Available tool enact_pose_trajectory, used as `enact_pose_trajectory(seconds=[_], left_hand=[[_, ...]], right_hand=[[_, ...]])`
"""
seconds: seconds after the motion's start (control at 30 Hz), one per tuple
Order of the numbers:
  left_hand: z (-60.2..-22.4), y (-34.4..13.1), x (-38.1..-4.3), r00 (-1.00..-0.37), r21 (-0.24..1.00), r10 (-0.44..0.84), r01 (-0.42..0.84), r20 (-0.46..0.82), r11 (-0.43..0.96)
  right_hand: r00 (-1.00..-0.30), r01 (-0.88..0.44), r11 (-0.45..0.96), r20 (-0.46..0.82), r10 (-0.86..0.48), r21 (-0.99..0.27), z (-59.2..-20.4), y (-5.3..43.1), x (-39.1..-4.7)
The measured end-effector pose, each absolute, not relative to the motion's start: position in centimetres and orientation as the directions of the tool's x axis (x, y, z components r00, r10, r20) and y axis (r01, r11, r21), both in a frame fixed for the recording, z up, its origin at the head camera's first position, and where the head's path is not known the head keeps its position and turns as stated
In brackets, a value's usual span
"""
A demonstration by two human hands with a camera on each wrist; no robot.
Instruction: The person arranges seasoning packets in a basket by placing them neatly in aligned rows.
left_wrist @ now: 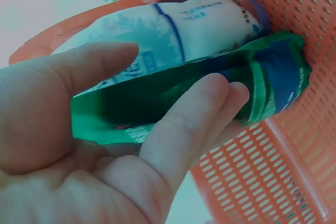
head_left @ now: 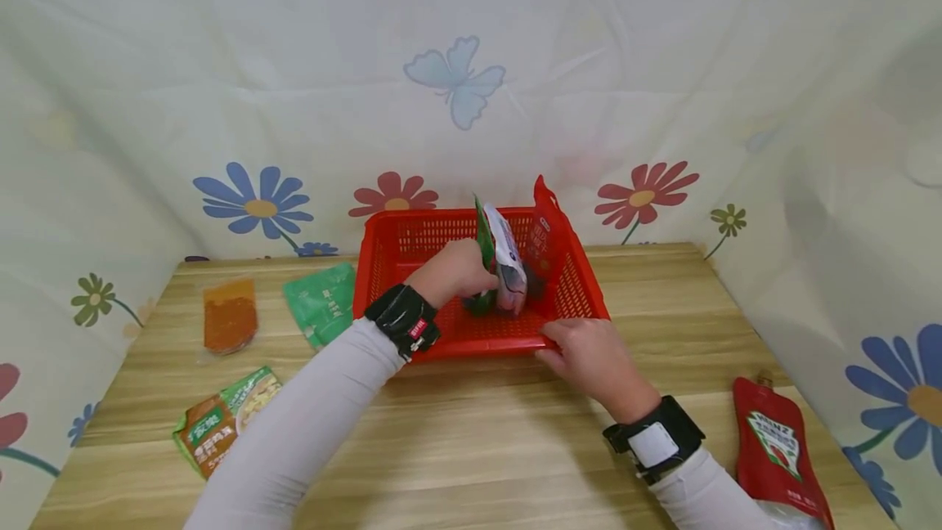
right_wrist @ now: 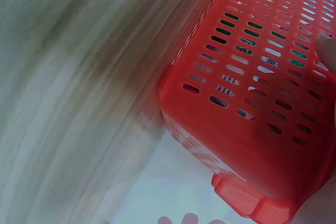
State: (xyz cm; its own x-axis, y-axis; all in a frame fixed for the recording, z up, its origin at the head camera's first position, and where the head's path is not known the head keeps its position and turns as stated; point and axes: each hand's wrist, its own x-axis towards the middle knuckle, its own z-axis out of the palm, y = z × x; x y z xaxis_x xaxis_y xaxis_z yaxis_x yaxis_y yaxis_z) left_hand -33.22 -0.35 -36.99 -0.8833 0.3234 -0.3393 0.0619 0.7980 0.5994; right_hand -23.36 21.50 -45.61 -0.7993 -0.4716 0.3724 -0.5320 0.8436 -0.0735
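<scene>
My left hand (head_left: 462, 270) reaches into a red plastic basket (head_left: 482, 345). In the left wrist view, its fingers (left_wrist: 184, 119) lie fairly straight along a green packet (left_wrist: 283, 72), with the thumb apart above that packet's edge. Just beyond stands a white packet (left_wrist: 215, 24), upright beside the green one. A red packet (head_left: 548, 227) leans at the basket's right end. My right hand (head_left: 592, 360) grips the basket's front rim near the right corner; in the right wrist view only parts of this hand show at the right edge.
Left of the basket lie a green pouch (head_left: 321, 303), an orange-brown sachet (head_left: 230, 316) and a brown-and-green seasoning packet (head_left: 221, 424). A red Heinz ketchup pouch (head_left: 780, 440) lies at the right edge of the wooden table (head_left: 456, 440). Flower-patterned cloth (head_left: 294, 88) surrounds the table.
</scene>
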Motion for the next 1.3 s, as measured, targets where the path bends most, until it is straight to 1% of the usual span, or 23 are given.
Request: enact_pose_trajectory(seconds=[0.2,0.3,0.4,0.5,0.67,0.8,0.9,0.97,1.07,1.17,1.23,1.3], left_hand=[[-36.1,-2.2,-32.5,-0.913,0.56,0.295,0.092,-0.283,0.823],[-35.9,-3.5,-31.9,-0.926,0.527,0.274,0.102,-0.259,0.844],[-35.9,-5.0,-31.2,-0.944,0.52,0.253,0.11,-0.212,0.847],[-36.0,-6.8,-30.4,-0.967,0.553,0.214,0.105,-0.136,0.827],[-36.5,-9.9,-29.4,-0.991,0.653,0.131,0.081,-0.028,0.753],[-37.6,-12.3,-28.7,-0.994,0.706,0.078,0.108,0.075,0.7],[-38.4,-14.2,-28.3,-0.988,0.716,0.049,0.139,0.145,0.684],[-38.9,-15.5,-28.1,-0.985,0.718,0.032,0.144,0.167,0.681],[-40.0,-17.3,-27.9,-0.987,0.698,0.002,0.117,0.163,0.706],[-41.5,-19.3,-27.9,-0.993,0.659,-0.024,0.061,0.119,0.75],[-42.5,-20.5,-27.7,-0.996,0.621,-0.045,0.011,0.073,0.784],[-43.3,-21.7,-27.5,-0.998,0.59,-0.067,-0.058,-0.007,0.805]], right_hand=[[-0.795,-0.531,0.844,0.392,-0.463,-0.079,-45.6,21.4,-23.4],[-0.791,-0.53,0.845,0.398,-0.464,-0.067,-45.7,21.4,-23.3],[-0.787,-0.53,0.846,0.401,-0.469,-0.051,-45.9,21.4,-23.1],[-0.782,-0.533,0.845,0.407,-0.473,-0.043,-46.0,21.2,-23.1],[-0.773,-0.538,0.842,0.425,-0.471,-0.047,-46.0,21.2,-23.2],[-0.769,-0.539,0.84,0.437,-0.467,-0.051,-46.0,21.3,-23.2],[-0.768,-0.542,0.839,0.44,-0.466,-0.057,-46.1,21.3,-23.1],[-0.766,-0.543,0.838,0.441,-0.467,-0.055,-46.0,21.3,-23.1],[-0.765,-0.543,0.838,0.444,-0.466,-0.055,-46.0,21.3,-23.0],[-0.765,-0.542,0.839,0.445,-0.466,-0.053,-46.1,21.3,-23.0],[-0.763,-0.543,0.838,0.446,-0.467,-0.051,-46.1,21.4,-23.1],[-0.762,-0.545,0.837,0.444,-0.47,-0.048,-46.1,21.4,-23.1]])
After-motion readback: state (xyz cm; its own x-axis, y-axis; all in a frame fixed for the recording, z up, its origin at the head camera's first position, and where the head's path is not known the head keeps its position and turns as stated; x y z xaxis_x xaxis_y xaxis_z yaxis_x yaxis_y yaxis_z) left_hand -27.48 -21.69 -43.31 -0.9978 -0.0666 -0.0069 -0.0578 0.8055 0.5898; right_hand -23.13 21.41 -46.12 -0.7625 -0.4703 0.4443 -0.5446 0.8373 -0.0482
